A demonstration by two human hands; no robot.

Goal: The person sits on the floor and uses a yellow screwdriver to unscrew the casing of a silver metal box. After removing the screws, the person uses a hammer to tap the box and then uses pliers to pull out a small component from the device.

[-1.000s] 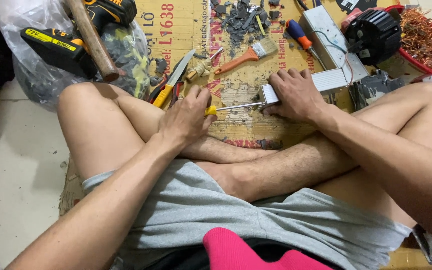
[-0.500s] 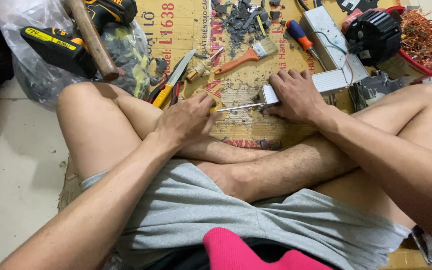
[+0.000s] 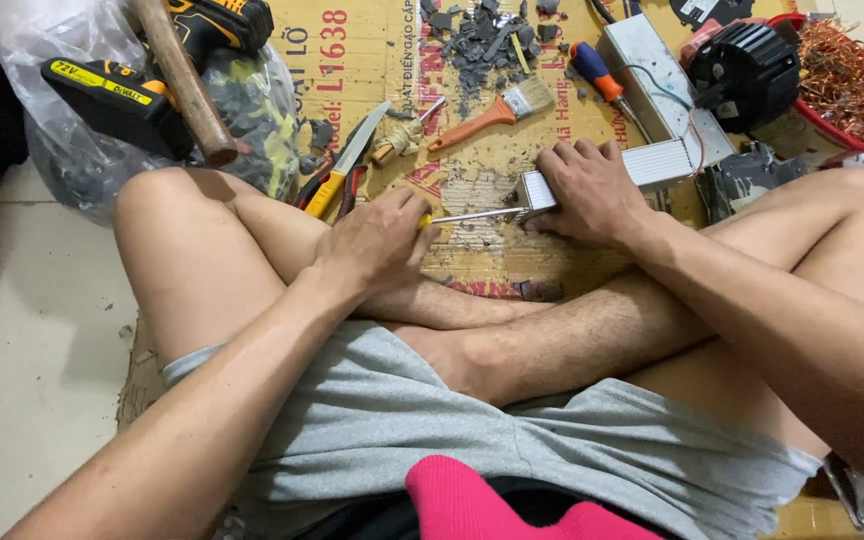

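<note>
Head view: left hand fisted on screwdriver; right hand pressing metal box.

Paintbrush — hammer — copper scrap

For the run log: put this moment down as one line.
left hand: grips screwdriver | tip: at end of ribbed metal casing | right hand: presses casing down | surface: cardboard sheet | nearby: paintbrush
</note>
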